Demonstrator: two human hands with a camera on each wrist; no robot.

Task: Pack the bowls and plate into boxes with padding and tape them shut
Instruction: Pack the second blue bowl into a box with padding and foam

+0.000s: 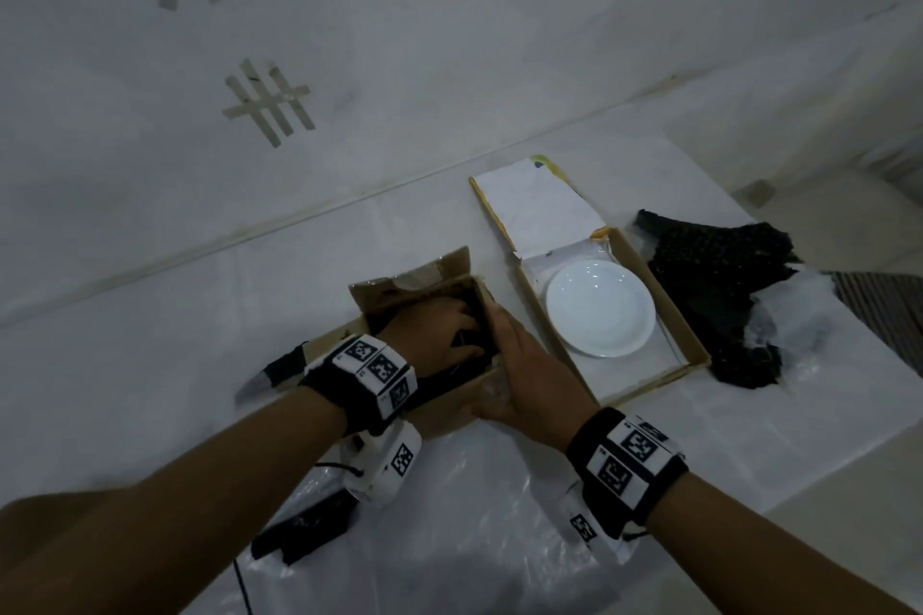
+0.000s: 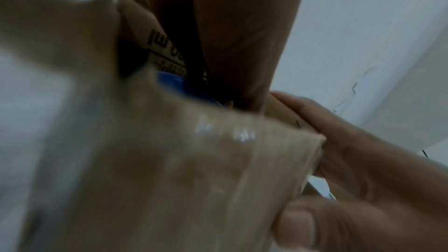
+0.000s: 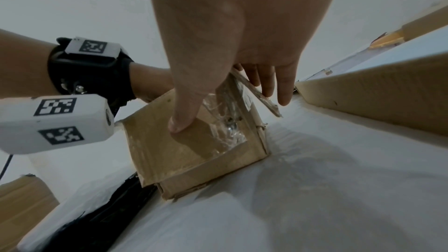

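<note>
A small brown cardboard box (image 1: 439,415) stands open at the table's middle, with black padding inside. My left hand (image 1: 439,335) reaches down into it onto the padding, and its fingertips are lost in the dark. My right hand (image 1: 499,360) grips the box's right near corner. Its thumb (image 3: 179,122) presses the taped near wall (image 3: 194,150) and its fingers (image 3: 269,83) lie along the side flap. To the right, a white plate (image 1: 599,310) lies on white lining in a flat open box (image 1: 649,385). No bowl shows in any view.
A crumpled sheet of black padding (image 1: 714,285) lies right of the flat box, near the table's right edge (image 1: 799,464). Clear plastic film (image 1: 449,539) covers the table in front of me, with a black object (image 1: 304,524) on its left. A dark pointed object (image 1: 272,375) lies left of the small box.
</note>
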